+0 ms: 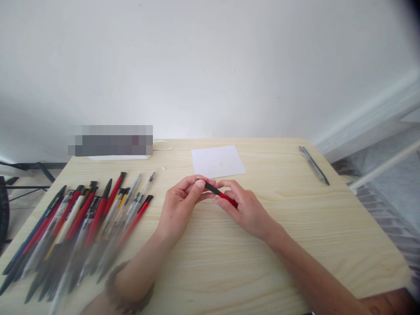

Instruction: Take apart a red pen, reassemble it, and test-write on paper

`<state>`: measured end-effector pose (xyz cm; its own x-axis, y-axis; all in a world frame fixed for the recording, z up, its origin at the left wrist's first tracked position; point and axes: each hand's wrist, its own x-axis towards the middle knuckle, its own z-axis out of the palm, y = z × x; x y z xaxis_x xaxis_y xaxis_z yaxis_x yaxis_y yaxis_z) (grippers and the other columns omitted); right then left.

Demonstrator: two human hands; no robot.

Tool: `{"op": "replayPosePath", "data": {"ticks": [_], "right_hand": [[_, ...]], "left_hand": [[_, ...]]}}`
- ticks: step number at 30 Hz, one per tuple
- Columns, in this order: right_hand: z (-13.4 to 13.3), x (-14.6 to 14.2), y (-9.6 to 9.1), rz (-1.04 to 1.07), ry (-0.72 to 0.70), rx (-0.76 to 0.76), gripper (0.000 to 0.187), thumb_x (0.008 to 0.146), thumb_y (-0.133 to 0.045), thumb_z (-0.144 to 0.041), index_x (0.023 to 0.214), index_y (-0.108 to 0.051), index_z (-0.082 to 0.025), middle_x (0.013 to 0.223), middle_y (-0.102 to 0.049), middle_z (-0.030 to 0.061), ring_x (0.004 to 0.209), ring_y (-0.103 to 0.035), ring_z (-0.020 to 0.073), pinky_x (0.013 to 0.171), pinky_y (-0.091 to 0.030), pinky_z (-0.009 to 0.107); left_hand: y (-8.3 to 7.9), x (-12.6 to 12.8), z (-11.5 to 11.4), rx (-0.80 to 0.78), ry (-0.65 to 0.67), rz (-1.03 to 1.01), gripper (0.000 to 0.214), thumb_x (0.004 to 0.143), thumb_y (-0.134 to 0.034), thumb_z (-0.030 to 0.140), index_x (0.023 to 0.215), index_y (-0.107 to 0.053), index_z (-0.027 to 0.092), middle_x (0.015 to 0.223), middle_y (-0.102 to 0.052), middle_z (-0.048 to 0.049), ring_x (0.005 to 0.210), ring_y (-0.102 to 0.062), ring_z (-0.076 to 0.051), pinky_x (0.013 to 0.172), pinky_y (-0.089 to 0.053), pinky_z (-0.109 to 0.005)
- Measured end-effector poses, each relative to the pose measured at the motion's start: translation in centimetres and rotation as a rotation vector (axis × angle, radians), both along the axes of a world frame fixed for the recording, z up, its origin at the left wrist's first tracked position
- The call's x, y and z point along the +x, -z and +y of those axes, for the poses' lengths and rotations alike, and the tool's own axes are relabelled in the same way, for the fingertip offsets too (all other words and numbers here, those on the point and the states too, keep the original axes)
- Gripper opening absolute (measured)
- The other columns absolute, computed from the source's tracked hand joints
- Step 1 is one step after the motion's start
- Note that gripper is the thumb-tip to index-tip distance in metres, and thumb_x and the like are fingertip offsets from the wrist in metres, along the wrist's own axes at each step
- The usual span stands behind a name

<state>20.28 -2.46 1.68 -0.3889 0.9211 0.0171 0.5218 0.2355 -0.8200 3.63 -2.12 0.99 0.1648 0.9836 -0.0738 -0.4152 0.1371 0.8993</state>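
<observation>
Between my two hands, over the middle of the table, is a red and black pen (212, 188). My left hand (182, 199) pinches its black end between thumb and fingers. Around the red barrel on the other side, the fingers of my right hand (243, 203) are closed. Just beyond the hands a white sheet of paper (218, 160) lies flat, with faint small marks on it. To the left of my left hand spreads a pile of many pens (82, 223), with red, clear, white and dark blue barrels; its near part is blurred.
A clear pen with a dark tip (314, 165) lies alone at the right of the wooden table (328, 245). At the back left stands a pixelated object (111, 142) with a white base and a thin loop beside it. A white wall (229, 78) rises behind the table.
</observation>
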Motion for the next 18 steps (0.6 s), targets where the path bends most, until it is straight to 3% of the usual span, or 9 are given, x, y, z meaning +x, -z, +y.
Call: {"op": "replayPosePath", "data": {"ticks": [3,8,18], "right_hand": [[-0.05,-0.2,-0.07,0.076,0.0,-0.109,0.028,0.086,-0.049,-0.035,0.109,-0.041,-0.022,0.053,-0.042,-0.0099,0.045,-0.034,0.0073,0.047,-0.027,0.021],[-0.15,-0.57,-0.04,0.236,-0.037,-0.253,0.035,0.082,-0.054,-0.029,0.113,-0.038,-0.021,0.072,-0.055,-0.0038,0.055,-0.046,0.008,0.053,-0.036,0.021],[-0.06,-0.67,0.61,0.181,-0.017,-0.169,0.033,0.084,-0.052,-0.031,0.114,-0.041,-0.02,0.099,-0.062,0.0055,0.084,-0.058,0.0162,0.073,-0.044,0.03]], "left_hand": [[-0.1,-0.08,0.0,-0.025,0.069,-0.05,0.013,0.087,-0.051,0.026,0.091,-0.059,0.017,0.093,-0.068,-0.0036,0.093,-0.063,-0.016,0.085,-0.048,-0.03],[-0.43,-0.04,-0.04,-0.063,0.168,-0.136,0.013,0.088,-0.048,0.031,0.092,-0.052,0.019,0.095,-0.068,-0.0061,0.095,-0.063,-0.02,0.082,-0.048,-0.033],[-0.55,0.13,-0.15,-0.055,0.226,-0.172,0.011,0.09,-0.044,0.031,0.089,-0.046,0.021,0.095,-0.068,-0.0064,0.094,-0.063,-0.019,0.076,-0.047,-0.03]]}}
